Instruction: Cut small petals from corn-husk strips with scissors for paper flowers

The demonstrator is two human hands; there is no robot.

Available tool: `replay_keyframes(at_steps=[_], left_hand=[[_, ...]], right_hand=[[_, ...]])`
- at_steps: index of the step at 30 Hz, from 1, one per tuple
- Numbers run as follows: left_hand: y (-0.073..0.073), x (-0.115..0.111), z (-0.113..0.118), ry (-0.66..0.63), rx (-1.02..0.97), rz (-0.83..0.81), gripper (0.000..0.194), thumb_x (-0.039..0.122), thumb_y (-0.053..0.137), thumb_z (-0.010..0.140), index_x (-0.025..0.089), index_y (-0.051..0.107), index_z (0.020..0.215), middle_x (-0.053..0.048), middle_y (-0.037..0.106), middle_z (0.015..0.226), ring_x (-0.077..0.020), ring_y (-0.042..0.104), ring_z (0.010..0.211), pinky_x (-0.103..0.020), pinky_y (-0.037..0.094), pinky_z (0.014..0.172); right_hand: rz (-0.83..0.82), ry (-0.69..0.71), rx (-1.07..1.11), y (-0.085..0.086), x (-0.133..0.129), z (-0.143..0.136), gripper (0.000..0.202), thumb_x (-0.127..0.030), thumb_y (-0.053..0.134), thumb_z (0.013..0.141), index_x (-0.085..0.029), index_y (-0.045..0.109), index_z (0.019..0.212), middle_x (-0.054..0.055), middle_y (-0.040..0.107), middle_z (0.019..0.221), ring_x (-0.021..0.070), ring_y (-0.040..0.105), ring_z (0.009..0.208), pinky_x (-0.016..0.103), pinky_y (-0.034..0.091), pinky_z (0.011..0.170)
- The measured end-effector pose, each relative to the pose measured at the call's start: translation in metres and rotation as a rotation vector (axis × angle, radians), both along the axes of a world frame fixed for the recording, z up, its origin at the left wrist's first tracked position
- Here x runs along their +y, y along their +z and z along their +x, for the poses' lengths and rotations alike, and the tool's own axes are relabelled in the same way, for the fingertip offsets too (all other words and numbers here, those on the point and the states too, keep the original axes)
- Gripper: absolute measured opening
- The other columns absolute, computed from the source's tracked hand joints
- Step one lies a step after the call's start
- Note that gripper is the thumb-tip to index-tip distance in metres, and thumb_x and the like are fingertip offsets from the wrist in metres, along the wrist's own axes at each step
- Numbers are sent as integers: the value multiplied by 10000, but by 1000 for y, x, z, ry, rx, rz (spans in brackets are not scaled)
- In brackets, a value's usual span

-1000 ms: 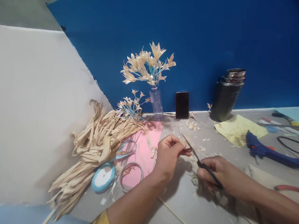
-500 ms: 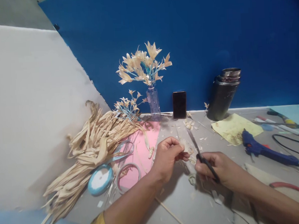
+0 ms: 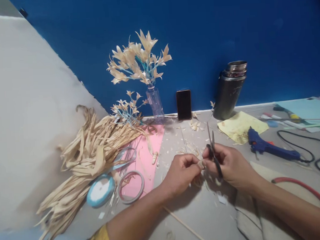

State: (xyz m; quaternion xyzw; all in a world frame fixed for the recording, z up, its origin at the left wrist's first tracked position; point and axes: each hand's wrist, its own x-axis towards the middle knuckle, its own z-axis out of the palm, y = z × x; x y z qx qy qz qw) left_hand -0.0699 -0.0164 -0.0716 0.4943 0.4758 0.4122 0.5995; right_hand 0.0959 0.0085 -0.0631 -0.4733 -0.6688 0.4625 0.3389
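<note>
My left hand (image 3: 182, 172) is closed, pinching a small pale piece of dried husk (image 3: 201, 164) between thumb and fingertips. Close beside it on the right, my right hand (image 3: 226, 163) is wrapped round black-handled scissors (image 3: 213, 153), whose blades point up and stand slightly apart. Its fingertips meet the husk piece near my left fingertips. Small pale scraps (image 3: 195, 125) lie scattered on the grey table (image 3: 181, 219) beyond and around both hands.
Left are dried husks (image 3: 97, 144), pink paper (image 3: 150, 149), a blue ribbon spool (image 3: 100, 190) and a tape ring (image 3: 130, 187). Behind stand a flower vase (image 3: 155, 102), phone (image 3: 184, 104) and dark flask (image 3: 229, 91). A blue glue gun (image 3: 271, 148) with a cord lies right.
My right hand has come up against my left, and the scissors now point more upright. The husk piece sits lower between both hands' fingertips. The whole view has shifted, with background things further left and higher.
</note>
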Motion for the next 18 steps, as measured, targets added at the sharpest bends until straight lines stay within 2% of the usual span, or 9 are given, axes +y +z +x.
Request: replay_keyframes(at_steps=[2,6,10,12,14,16,18], left_hand=[[-4,0,1,9,54,41,200,278,624,743,166,563,589,8,482,511,-95,425,484,-245,317,511],[-10,-2,2,30,171,126,191,222,601,713,175,517,548,2,508,561,-113,437,561,-249,299,543],[-10,-1,-1,67,325,174,210,173,559,693,187,449,514,27,420,510,-110,368,548,-250,262,530],[-9,1,-5,69,359,189,195,147,535,676,190,445,510,22,428,510,-115,377,548,-251,270,529],[-6,2,-8,66,302,172,146,144,522,668,191,492,533,9,474,525,-121,412,544,-250,295,528],[-1,1,-8,35,150,98,84,188,527,690,188,584,628,-8,526,557,-125,453,520,-248,312,508],[4,-1,-6,-18,28,26,127,270,544,738,182,633,714,-24,555,578,-124,471,489,-245,308,478]], right_hand=[[18,31,-13,-1,-2,-1,136,-299,619,708,-206,566,792,-45,525,619,131,454,558,236,367,512],[81,30,-93,0,-6,-4,72,-245,559,657,-215,519,708,-71,386,555,122,349,540,241,291,499],[61,18,-67,1,-4,-5,78,-268,561,671,-221,504,695,-55,442,585,126,382,551,239,309,499],[61,-14,-45,0,-2,-3,70,-258,570,686,-220,523,720,-47,478,598,127,411,548,239,338,504],[64,-65,-21,-2,-1,0,73,-234,582,700,-219,544,761,-42,508,614,128,439,549,237,365,510],[73,-97,1,-3,-1,2,97,-224,599,709,-218,559,796,-38,532,635,129,460,555,233,381,512],[92,-81,-2,-2,-1,4,104,-236,620,714,-216,565,799,-37,546,645,130,473,562,232,385,514]])
